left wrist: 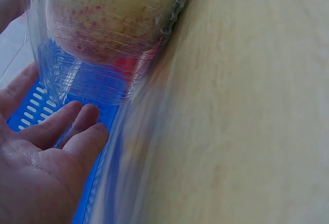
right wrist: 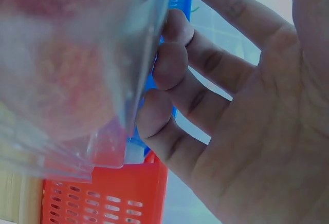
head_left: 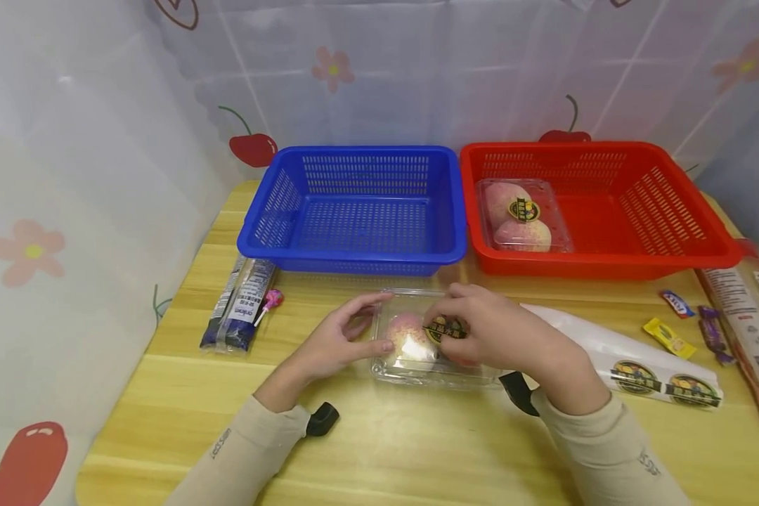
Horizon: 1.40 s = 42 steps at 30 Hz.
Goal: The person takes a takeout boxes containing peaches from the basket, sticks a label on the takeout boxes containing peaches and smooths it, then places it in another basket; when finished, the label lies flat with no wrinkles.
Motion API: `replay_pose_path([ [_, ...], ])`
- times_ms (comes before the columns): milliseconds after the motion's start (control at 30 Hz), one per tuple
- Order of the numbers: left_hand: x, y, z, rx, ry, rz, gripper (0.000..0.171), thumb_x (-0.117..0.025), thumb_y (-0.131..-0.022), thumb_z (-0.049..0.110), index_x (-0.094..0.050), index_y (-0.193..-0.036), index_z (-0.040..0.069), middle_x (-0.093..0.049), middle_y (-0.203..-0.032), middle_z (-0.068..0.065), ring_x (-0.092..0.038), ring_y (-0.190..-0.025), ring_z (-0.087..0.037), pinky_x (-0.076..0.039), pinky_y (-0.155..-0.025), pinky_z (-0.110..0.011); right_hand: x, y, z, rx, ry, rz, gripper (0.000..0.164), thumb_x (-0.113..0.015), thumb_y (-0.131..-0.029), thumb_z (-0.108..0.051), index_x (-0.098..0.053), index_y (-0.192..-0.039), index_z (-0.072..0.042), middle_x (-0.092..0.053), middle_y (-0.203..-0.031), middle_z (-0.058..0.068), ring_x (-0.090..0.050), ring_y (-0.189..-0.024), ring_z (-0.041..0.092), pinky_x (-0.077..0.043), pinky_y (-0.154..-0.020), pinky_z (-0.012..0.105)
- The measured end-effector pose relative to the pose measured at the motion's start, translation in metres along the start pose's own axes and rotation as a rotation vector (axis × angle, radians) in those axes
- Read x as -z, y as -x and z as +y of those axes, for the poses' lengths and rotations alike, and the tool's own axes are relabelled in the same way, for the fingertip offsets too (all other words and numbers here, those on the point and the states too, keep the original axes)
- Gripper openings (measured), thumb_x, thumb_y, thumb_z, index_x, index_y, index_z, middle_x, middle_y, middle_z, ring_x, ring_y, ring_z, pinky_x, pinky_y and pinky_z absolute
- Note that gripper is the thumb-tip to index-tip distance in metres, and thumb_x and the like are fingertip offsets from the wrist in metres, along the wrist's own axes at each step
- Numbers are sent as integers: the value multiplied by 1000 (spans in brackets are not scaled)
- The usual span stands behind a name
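A clear plastic fruit box (head_left: 388,372) with peaches (head_left: 407,337) lies on the table in front of the baskets. At its left end my left hand (head_left: 338,344) holds it, the thumb on the lid and the forefinger at the back corner. The lower fingers are apart from the box in the left wrist view. My right hand (head_left: 490,327) curls over the lid and pinches a black-and-gold sticker (head_left: 439,332) between thumb and forefinger. Whether the sticker is stuck down cannot be told. Part of the fruit is hidden under this hand.
Behind are a blue basket (head_left: 354,261) and a red basket (head_left: 575,267) with another labelled box of peaches (head_left: 525,218). A white sticker sheet (head_left: 601,348), wrapped candies (head_left: 670,337) and a long pack (head_left: 749,323) lie right. A packet (head_left: 240,302) and lollipop (head_left: 272,300) lie left.
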<state>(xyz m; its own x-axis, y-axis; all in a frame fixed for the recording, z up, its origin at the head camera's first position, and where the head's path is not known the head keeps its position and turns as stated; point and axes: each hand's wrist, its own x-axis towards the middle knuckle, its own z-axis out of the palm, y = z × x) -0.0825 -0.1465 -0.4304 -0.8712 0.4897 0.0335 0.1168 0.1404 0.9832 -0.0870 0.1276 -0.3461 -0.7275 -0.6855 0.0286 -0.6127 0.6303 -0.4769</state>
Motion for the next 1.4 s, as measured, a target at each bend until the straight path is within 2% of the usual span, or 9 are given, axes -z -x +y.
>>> replay_pose_path([
  [233, 0, -1, 0, -8, -4, -6, 71, -83, -86, 14, -50, -148, 20, -46, -149, 3, -41, -137, -22, -31, -115, -33, 6, 5, 6, -2, -81, -77, 33, -70, -87, -16, -74, -118, -24, -56, -100, -6, -50, -76, 11, -49, -71, 30],
  [467, -2, -1, 0, -27, -6, -13, 70, -82, -86, 12, -50, -148, 19, -47, -149, 5, -42, -136, -21, -31, -115, -33, 12, 11, 12, -1, -200, -116, 26, -75, -91, -23, -75, -117, -23, -59, -108, -4, -56, -76, 10, -52, -70, 28],
  [600, -3, -1, -1, -40, -4, -14, 70, -82, -86, 10, -50, -148, 18, -48, -149, 4, -42, -135, -23, -30, -116, -34, 19, 18, 18, 28, -232, -86, 29, -77, -89, -15, -75, -117, -22, -61, -106, -5, -58, -81, 12, -53, -70, 29],
  [767, -3, -2, -1, -58, -8, -19, 70, -82, -86, 11, -50, -148, 17, -48, -148, 3, -43, -135, -23, -30, -116, -35, 31, 29, 24, 23, -189, -28, 37, -74, -85, -3, -75, -116, -23, -63, -106, -8, -56, -90, 15, -54, -74, 35],
  [967, 0, -2, 2, -88, -23, 0, 69, -80, -88, 11, -49, -149, 16, -41, -154, -4, -43, -137, -26, -30, -116, -38, 43, 37, 29, -4, -153, 14, 35, -76, -90, -9, -73, -123, -18, -63, -110, -5, -58, -92, 13, -55, -75, 35],
  [1067, 9, 0, 10, -72, -105, 54, 64, -78, -90, 16, -50, -148, 13, -44, -152, -8, -45, -134, -30, -34, -114, -42, 46, 38, 30, -47, -158, 11, 34, -72, -95, -16, -68, -129, -17, -62, -115, -2, -58, -94, 12, -55, -78, 36],
  [1200, 36, 13, 29, 15, -209, 93, 56, -74, -95, 24, -53, -145, 14, -56, -139, -14, -58, -120, -33, -47, -103, -47, 45, 41, 32, -134, -167, -32, 42, -66, -100, -28, -59, -140, -18, -59, -116, 2, -57, -98, 15, -53, -79, 38],
  [1300, 61, 26, 42, 45, -237, 123, 50, -70, -98, 23, -54, -145, 16, -60, -133, -13, -63, -111, -28, -54, -93, -41, 41, 45, 34, -212, -180, -91, 51, -64, -100, -38, -51, -147, -22, -54, -119, 6, -57, -99, 18, -52, -78, 37],
  [1400, 84, 37, 52, 8, -276, 231, 48, -67, -100, 19, -52, -146, 15, -61, -126, -10, -64, -105, -23, -56, -85, -31, 35, 50, 39, -251, -208, -114, 59, -65, -98, -43, -44, -151, -28, -51, -127, 9, -57, -99, 20, -53, -78, 37],
])
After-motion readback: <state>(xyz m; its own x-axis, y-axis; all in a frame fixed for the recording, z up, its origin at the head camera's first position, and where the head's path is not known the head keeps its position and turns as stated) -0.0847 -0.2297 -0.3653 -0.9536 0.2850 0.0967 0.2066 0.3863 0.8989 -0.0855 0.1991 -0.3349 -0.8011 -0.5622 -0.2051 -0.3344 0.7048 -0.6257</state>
